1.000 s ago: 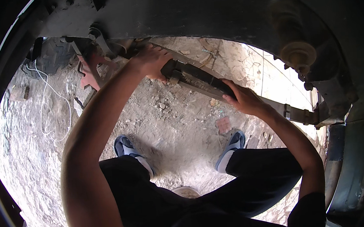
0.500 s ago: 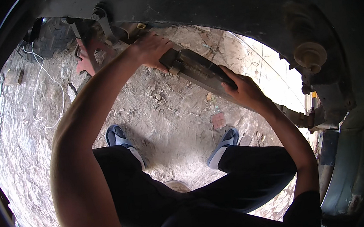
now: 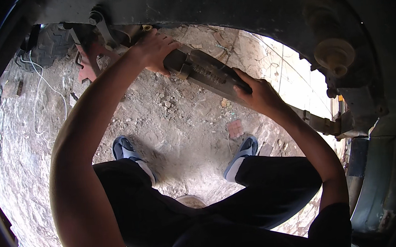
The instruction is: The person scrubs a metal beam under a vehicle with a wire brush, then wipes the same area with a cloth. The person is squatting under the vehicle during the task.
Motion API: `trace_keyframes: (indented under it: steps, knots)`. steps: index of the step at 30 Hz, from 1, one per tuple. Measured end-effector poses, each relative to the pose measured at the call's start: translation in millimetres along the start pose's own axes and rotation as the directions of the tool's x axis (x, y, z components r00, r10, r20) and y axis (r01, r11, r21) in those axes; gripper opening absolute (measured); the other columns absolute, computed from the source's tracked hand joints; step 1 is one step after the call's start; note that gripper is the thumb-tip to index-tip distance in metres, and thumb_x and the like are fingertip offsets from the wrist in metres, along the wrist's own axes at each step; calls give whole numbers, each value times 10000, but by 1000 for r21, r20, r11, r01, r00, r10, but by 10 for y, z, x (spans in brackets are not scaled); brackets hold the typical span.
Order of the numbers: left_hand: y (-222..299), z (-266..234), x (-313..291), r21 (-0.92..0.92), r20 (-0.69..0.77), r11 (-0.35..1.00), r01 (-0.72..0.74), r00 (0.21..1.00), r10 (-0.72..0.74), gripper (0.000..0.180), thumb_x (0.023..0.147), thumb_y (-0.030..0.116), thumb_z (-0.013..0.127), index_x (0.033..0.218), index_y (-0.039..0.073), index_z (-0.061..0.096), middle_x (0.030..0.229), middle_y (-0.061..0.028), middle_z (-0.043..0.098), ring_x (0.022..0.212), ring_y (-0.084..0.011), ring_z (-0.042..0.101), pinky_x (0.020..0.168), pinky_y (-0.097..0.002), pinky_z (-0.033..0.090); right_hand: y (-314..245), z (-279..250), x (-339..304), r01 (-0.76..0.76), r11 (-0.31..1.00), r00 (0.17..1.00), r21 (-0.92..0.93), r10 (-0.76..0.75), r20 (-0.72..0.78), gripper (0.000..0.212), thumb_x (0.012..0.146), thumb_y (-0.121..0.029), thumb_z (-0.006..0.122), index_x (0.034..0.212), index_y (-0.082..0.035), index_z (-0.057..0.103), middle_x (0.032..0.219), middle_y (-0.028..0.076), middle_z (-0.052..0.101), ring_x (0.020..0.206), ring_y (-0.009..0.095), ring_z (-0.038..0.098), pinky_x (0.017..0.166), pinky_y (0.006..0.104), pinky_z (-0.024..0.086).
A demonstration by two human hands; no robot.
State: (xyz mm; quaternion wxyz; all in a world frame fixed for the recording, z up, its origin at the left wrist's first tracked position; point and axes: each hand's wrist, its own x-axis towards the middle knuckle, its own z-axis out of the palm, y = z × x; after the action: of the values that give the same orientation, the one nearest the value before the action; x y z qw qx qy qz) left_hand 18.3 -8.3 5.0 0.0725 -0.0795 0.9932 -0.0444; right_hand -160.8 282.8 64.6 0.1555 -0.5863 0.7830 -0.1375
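A wire brush with a dark handle (image 3: 219, 65) lies along a dusty leaf spring (image 3: 218, 89), its bristles (image 3: 208, 74) visible on the side facing me. My right hand (image 3: 262, 95) is closed round the near right end of the brush, thumb on top. Farther left, my left hand (image 3: 154, 52) lies over the spring with its fingers spread, next to the metal clamp (image 3: 183, 71). No tool shows in the left hand, though the side of it under the palm is hidden.
The dark body edge of a vehicle (image 3: 174, 8) arches over the top. A red jack stand (image 3: 89, 64) and a tyre (image 3: 54, 46) are at the far left, near a white cable (image 3: 39, 90). A conical bump stop (image 3: 335, 57) hangs at right. A pinkish tile piece (image 3: 234, 128) lies on the dirt.
The whole view has shifted a little. The brush seems slightly tilted, and its bristles show more plainly. Both hands keep nearly the same places on the brush and spring.
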Motion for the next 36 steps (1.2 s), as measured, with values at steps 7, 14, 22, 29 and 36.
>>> trace_keyframes:
  steps: [7,14,22,29,36]
  knots:
    - [-6,27,-22,-60,-97,997,-41,995,35,951,621,605,816,1372,135,470,1215,-80,563,1206,-239,521,1082,-450,289,49,128,-147,55,992,998,116,-52,-33,577,934,-311,631,1437,-89,458,813,240,695,721,327,719,656,391,547]
    - [-24,-36,-34,-49,-24,998,-45,999,44,953,662,674,744,1387,126,457,1283,-80,543,1275,-232,488,1103,-432,261,195,-287,-183,-258,961,947,-103,273,169,577,948,-317,603,1465,-127,432,822,224,693,697,262,697,705,380,525]
    - [-20,0,-31,-91,-83,994,-65,995,57,919,632,577,817,1358,129,474,1225,-90,542,1247,-266,491,1117,-480,257,309,-191,-261,6,999,981,-31,0,192,589,904,-299,671,1447,-200,466,897,161,724,717,262,703,733,371,538]
    - [-38,79,-6,-89,-87,995,-50,995,42,915,631,560,824,1359,138,466,1208,-88,539,1238,-261,494,1122,-488,256,173,-235,-233,-40,996,990,-73,50,132,513,892,-256,673,1382,-168,548,916,156,723,732,226,694,726,347,524]
    - [-40,43,-13,-95,-93,994,-50,995,41,925,634,563,820,1362,113,470,1234,-80,538,1245,-253,486,1114,-452,261,120,-415,-197,-190,981,958,-33,193,212,484,903,-266,667,1366,-171,562,951,140,725,823,208,702,788,330,522]
